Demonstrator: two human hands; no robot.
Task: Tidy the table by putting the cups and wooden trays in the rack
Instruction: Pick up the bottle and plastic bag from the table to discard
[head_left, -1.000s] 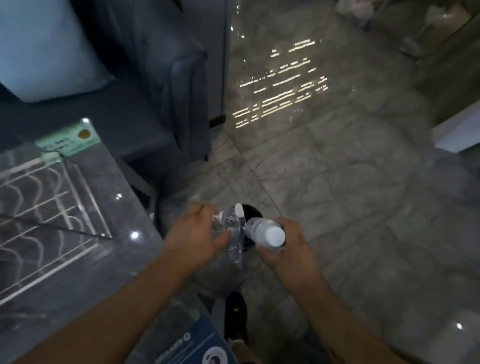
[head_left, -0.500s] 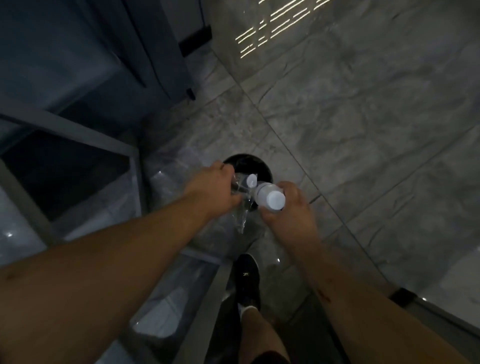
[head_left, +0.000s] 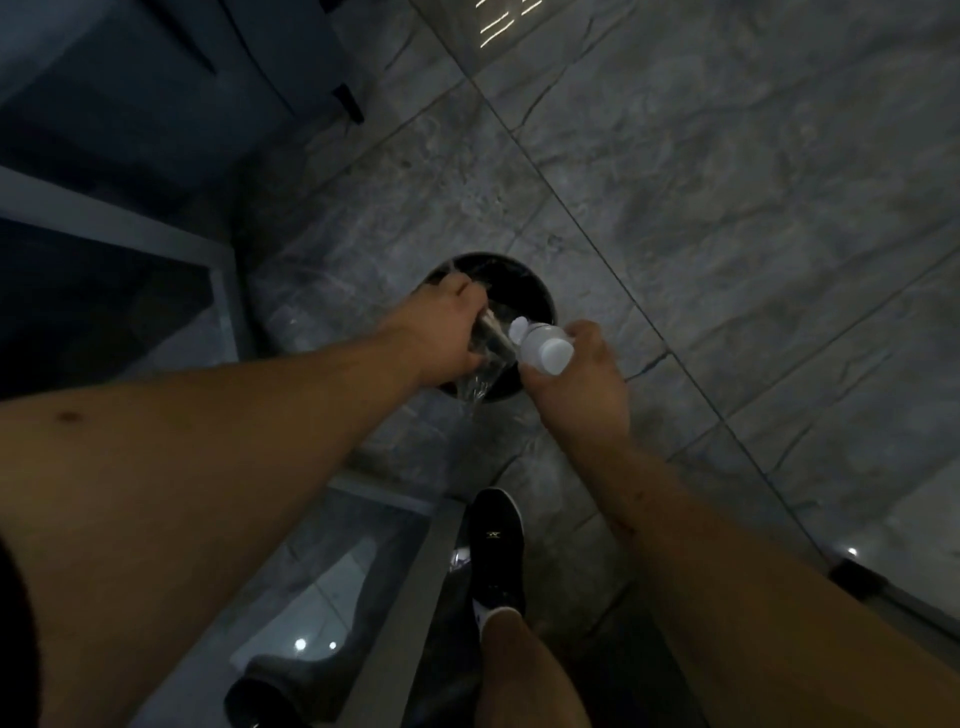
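Above a black round bin (head_left: 537, 293) on the marble floor (head_left: 727, 234), head view: left hand (head_left: 441, 332), grip closed round a crumpled clear plastic container (head_left: 480, 382), cup or bottle not distinguishable, held over the bin mouth. Right hand (head_left: 584, 387), grip closed round a white-capped bottle (head_left: 545, 351), just beside the container. Black shoe (head_left: 496, 545) nearer the camera; glass-topped desk (head_left: 415, 571) lower left.

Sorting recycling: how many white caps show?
2. One white cap tops the pale plastic bottle in the right hand; another white cap sits beside it, by the clear plastic in the left hand.
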